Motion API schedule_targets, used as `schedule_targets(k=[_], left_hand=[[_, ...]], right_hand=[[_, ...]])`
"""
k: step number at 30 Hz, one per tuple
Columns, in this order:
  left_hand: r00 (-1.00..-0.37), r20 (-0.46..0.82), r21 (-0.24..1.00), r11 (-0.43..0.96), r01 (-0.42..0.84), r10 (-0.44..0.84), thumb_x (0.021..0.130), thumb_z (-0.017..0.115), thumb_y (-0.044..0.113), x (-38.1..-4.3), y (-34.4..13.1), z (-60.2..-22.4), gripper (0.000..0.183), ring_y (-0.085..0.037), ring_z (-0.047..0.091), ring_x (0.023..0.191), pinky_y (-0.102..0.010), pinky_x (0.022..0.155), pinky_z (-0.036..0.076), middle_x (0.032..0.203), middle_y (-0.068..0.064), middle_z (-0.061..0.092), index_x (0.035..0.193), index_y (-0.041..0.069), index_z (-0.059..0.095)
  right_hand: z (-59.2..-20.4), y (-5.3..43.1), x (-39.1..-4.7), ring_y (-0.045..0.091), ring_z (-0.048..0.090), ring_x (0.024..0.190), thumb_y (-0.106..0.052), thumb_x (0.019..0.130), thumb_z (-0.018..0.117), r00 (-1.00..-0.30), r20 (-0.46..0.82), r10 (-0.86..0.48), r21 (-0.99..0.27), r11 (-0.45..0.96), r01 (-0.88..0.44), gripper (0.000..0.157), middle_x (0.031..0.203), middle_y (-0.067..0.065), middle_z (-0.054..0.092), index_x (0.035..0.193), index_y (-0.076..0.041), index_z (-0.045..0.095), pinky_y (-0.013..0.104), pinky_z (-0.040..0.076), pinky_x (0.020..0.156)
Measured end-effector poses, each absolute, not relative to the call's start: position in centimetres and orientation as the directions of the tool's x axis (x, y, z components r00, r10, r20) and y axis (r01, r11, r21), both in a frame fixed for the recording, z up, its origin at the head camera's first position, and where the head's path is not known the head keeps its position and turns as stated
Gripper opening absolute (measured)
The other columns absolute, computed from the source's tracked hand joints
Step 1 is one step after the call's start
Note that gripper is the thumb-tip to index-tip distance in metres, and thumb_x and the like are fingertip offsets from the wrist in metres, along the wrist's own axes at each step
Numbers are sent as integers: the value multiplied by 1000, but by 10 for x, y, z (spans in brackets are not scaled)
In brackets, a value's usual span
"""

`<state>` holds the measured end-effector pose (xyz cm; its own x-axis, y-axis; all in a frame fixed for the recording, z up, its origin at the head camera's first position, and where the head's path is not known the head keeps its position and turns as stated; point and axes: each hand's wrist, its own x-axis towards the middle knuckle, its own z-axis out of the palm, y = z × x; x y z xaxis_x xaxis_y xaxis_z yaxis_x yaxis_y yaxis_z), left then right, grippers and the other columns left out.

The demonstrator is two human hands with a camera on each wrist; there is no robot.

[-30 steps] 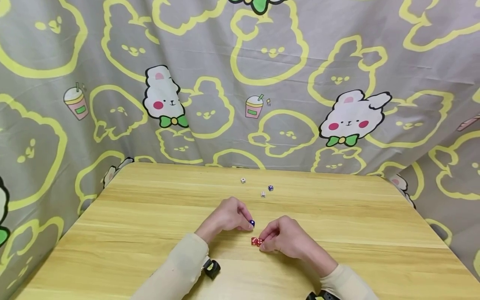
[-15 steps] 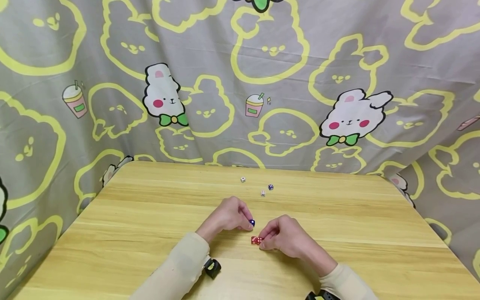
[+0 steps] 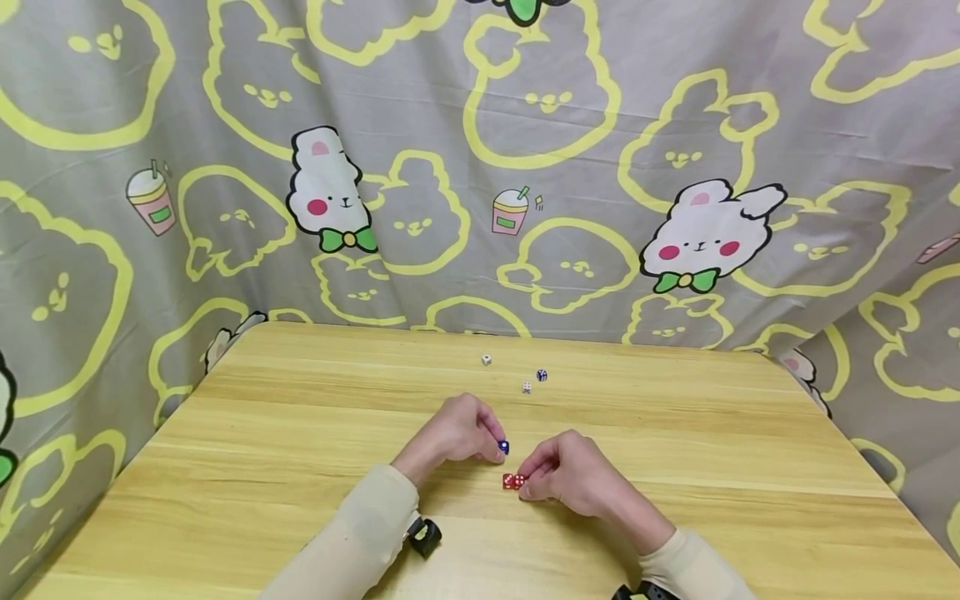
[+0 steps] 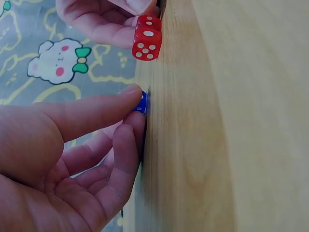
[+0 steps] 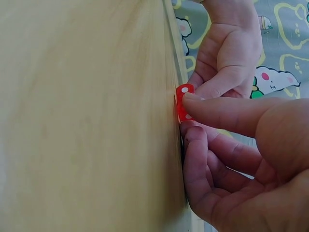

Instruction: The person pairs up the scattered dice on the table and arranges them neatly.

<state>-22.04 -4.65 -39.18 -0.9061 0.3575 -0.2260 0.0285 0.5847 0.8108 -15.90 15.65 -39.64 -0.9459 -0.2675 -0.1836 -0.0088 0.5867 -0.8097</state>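
Note:
In the head view my left hand [image 3: 461,429] pinches a blue die [image 3: 504,447] between thumb and fingers, low at the tabletop. The left wrist view shows part of that blue die [image 4: 141,103] past the thumb; the fingers cover the rest. Closer to me, my right hand [image 3: 573,475] pinches a red die [image 3: 520,482] with white pips. A second red die [image 3: 507,481] sits against its left side, the two forming a short row. In the right wrist view, the thumb partly covers the red dice [image 5: 184,90].
Farther back on the wooden table [image 3: 300,467] lie a white die [image 3: 486,360], another white die [image 3: 527,387] and a blue die [image 3: 542,376]. A patterned grey curtain [image 3: 420,92] hangs behind the table and at both sides.

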Motion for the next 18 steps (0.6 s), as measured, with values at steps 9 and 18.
schedule_targets(k=[9,18], left_hand=[[-905,-234,819,574,14,356,76,92,0,-219,-47,-391,20,-16,67,67,-26,65,53,75,-3,75,86,8,76],[-904,-243,816,578,7,353,76,91,0,-219,-47,-390,20,-17,67,69,-27,66,53,77,-4,75,87,8,76]], right_hand=[[-396,158,-160,11,65,70,-6,79,92,-942,-191,-277,-818,576,-3,16,76,-1,75,90,-8,80,21,48,59],[-395,158,-160,11,65,71,-6,79,91,-940,-194,-282,-821,571,-2,15,76,0,76,90,-7,80,21,48,59]])
